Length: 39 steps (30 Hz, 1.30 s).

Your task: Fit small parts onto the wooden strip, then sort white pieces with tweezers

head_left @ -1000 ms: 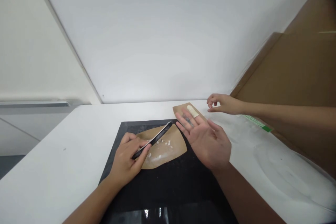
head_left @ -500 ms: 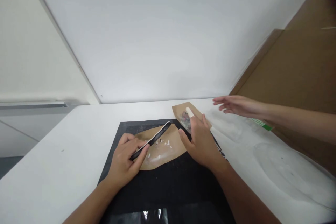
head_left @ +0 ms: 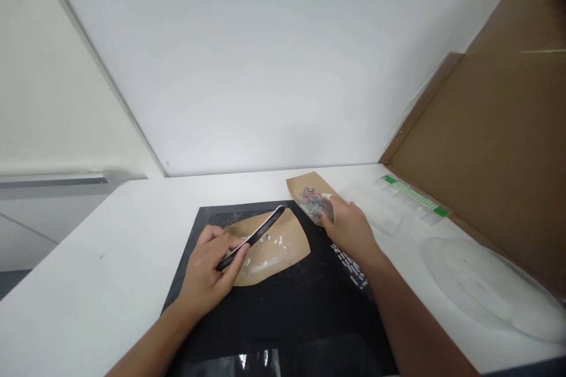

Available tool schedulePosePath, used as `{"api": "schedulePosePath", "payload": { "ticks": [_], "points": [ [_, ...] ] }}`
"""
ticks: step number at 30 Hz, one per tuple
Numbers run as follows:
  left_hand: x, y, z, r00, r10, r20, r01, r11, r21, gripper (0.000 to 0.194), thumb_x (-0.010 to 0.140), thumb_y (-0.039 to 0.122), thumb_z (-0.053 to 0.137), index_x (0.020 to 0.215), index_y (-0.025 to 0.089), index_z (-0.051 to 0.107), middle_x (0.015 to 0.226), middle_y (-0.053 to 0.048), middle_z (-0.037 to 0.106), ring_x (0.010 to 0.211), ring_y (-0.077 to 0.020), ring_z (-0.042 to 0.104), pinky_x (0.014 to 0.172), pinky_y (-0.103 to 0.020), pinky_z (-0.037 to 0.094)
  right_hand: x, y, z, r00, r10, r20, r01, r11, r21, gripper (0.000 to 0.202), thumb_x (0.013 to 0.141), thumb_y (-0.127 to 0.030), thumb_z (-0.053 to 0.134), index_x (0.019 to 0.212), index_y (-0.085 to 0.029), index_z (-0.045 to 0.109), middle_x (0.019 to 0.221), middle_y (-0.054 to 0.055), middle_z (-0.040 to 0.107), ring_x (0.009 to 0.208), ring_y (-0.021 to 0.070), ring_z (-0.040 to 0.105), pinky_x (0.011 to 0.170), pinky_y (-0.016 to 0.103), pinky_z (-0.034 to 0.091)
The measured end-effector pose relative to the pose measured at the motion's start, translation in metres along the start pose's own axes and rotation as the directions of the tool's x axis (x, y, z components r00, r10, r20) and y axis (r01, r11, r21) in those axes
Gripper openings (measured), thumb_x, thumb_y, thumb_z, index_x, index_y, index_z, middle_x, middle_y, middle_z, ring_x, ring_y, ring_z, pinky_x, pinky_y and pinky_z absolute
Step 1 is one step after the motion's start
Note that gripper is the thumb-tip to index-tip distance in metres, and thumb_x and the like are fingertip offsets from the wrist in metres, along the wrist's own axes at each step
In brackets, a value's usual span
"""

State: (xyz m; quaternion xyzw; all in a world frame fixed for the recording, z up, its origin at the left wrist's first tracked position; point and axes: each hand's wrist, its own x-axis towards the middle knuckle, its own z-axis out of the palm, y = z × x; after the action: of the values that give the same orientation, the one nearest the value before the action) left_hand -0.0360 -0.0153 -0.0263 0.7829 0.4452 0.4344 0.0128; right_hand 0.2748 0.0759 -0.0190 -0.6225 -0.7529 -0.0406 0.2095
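My left hand (head_left: 212, 271) is closed on a black nail file (head_left: 260, 232) with a pale edge, held slanting up to the right. Beneath the file lies a brown paper sheet (head_left: 289, 241) with a glossy middle and several small white bits scattered over it. My right hand (head_left: 351, 230) reaches over a second brown paper piece (head_left: 300, 182) at the back. Its thumb and index finger, the latter with a white covering at the tip, are apart at a heap of small mixed-colour pieces (head_left: 316, 203). Part of that paper is hidden behind my hand.
Both papers touch or overlap a black mat (head_left: 283, 318) on the white table (head_left: 110, 283). Small white strips (head_left: 349, 268) lie in rows near its right edge. Farther right are a green-and-white labelled clear strip (head_left: 415, 197), a clear round plastic piece (head_left: 486, 288) and cardboard (head_left: 486, 159).
Another person's hand at the right has left the view, uncovering the green-labelled strip. My right hand's index finger has bent back and the thumb has moved nearer the pieces. The nail file stays put.
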Motion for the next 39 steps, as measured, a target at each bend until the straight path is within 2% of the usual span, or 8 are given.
{"api": "schedulePosePath", "payload": {
  "ticks": [5,11,15,21,29,33,36,39],
  "points": [
    [-0.001,0.000,-0.001,1.000,0.000,-0.001,0.000,1.000,0.001,0.007,0.096,0.017,0.063,0.095,0.021,0.069,0.076,-0.002,0.068,0.079,-0.0206,0.054,0.073,-0.036,0.047,0.004,0.008,-0.001,0.998,0.024,0.054,-0.025,1.000,0.017,0.017,0.085,-0.023,0.070,0.101,-0.022,0.065,0.105,0.008,0.079,0.100,0.0288,0.073,0.084,0.038,0.050],
    [-0.002,-0.002,-0.002,1.000,0.014,-0.019,-0.014,1.000,0.008,0.006,0.095,0.017,0.065,0.097,0.021,0.069,0.077,-0.004,0.069,0.082,-0.0219,0.054,0.072,-0.036,0.048,0.007,0.013,0.000,0.998,0.062,0.015,-0.064,0.992,0.113,0.012,0.083,-0.020,0.073,0.088,-0.024,0.063,0.098,-0.001,0.081,0.092,0.0245,0.074,0.079,0.033,0.047],
    [-0.003,-0.004,-0.001,1.000,0.011,-0.028,-0.011,1.000,0.013,0.006,0.096,0.018,0.065,0.096,0.021,0.070,0.075,-0.003,0.068,0.082,-0.0221,0.053,0.071,-0.036,0.048,0.008,0.011,-0.003,0.997,0.072,-0.011,-0.070,0.989,0.129,0.006,0.087,-0.021,0.069,0.086,-0.025,0.064,0.097,-0.002,0.082,0.090,0.0232,0.074,0.074,0.031,0.047],
    [-0.003,-0.004,-0.001,1.000,0.004,-0.014,-0.004,1.000,0.014,0.006,0.097,0.019,0.064,0.096,0.021,0.070,0.076,-0.004,0.068,0.083,-0.0226,0.053,0.072,-0.036,0.048,0.007,0.009,-0.006,0.993,0.100,-0.062,-0.091,0.986,0.140,0.002,0.092,-0.025,0.066,0.090,-0.027,0.066,0.100,-0.001,0.082,0.094,0.0249,0.073,0.072,0.032,0.048],
    [-0.004,-0.006,0.000,1.000,-0.006,-0.015,0.006,1.000,0.002,0.006,0.095,0.018,0.065,0.096,0.021,0.070,0.076,-0.004,0.068,0.083,-0.0230,0.054,0.073,-0.037,0.047,0.008,0.005,-0.011,0.989,0.103,-0.103,-0.079,0.973,0.217,0.001,0.089,-0.025,0.067,0.090,-0.025,0.067,0.096,0.000,0.081,0.093,0.0252,0.074,0.078,0.034,0.050],
    [-0.004,-0.006,0.000,1.000,-0.002,-0.026,0.002,1.000,0.005,0.006,0.095,0.017,0.066,0.097,0.021,0.070,0.075,-0.004,0.067,0.083,-0.0224,0.052,0.072,-0.036,0.047,0.011,0.007,-0.010,0.985,0.105,-0.134,-0.052,0.935,0.350,0.003,0.089,-0.027,0.068,0.088,-0.024,0.067,0.094,0.002,0.081,0.091,0.0240,0.075,0.081,0.034,0.053],
    [-0.004,-0.006,0.000,1.000,-0.002,-0.027,0.002,1.000,0.008,0.006,0.096,0.018,0.065,0.096,0.020,0.070,0.075,-0.004,0.067,0.083,-0.0220,0.052,0.072,-0.035,0.047,0.013,0.010,-0.005,0.984,0.131,-0.121,-0.055,0.870,0.489,0.005,0.087,-0.028,0.069,0.088,-0.023,0.066,0.093,0.002,0.081,0.084,0.0213,0.075,0.078,0.032,0.054],
    [-0.003,-0.006,0.001,1.000,-0.009,-0.025,0.009,1.000,0.017,0.006,0.097,0.019,0.064,0.096,0.019,0.070,0.076,-0.004,0.067,0.083,-0.0218,0.052,0.072,-0.035,0.047,0.015,0.012,0.000,0.977,0.168,-0.130,-0.069,0.832,0.551,0.013,0.084,-0.030,0.072,0.081,-0.023,0.063,0.092,0.003,0.081,0.080,0.0212,0.075,0.076,0.032,0.055]
  ]
}}
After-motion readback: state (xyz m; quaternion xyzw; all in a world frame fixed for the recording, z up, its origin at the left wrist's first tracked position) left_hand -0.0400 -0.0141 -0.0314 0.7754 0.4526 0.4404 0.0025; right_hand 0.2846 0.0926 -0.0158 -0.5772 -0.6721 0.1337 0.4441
